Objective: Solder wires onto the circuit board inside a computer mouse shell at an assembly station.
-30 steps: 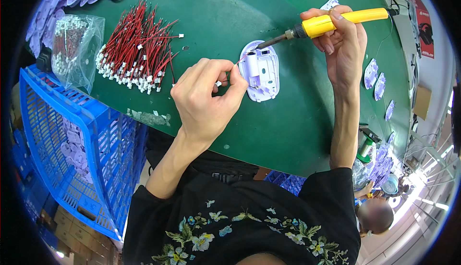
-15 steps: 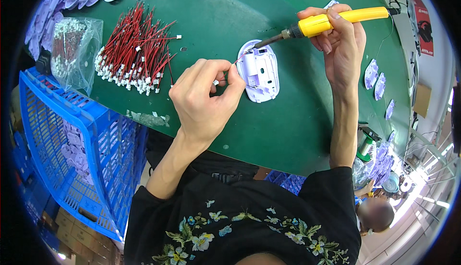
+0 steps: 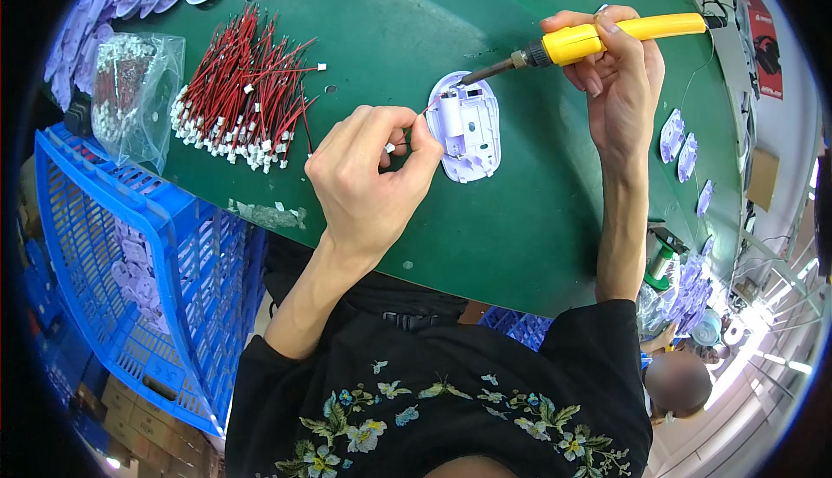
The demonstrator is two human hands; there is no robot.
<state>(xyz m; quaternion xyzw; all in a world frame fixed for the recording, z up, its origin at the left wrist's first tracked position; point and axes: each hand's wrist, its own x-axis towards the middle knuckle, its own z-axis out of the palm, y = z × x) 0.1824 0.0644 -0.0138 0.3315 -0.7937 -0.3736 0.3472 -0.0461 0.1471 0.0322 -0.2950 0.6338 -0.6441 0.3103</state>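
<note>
We are noting a pile of red wires (image 3: 247, 88) beyond and left of the left hand (image 3: 368, 175), which is pinching one wire (image 3: 429, 110) between thumb and forefinger. Just right of that hand, we are finding a pale lilac shell (image 3: 477, 136) lying on the table (image 3: 511, 235). Farther right, we are recording the right hand (image 3: 624, 88) gripping a yellow soldering iron (image 3: 568, 45), its tip at the shell's far end.

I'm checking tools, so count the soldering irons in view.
1: the yellow soldering iron in the right hand, its tip at the far end of the pale plastic shell. Others may be hidden toward the crowded right edge.
</note>
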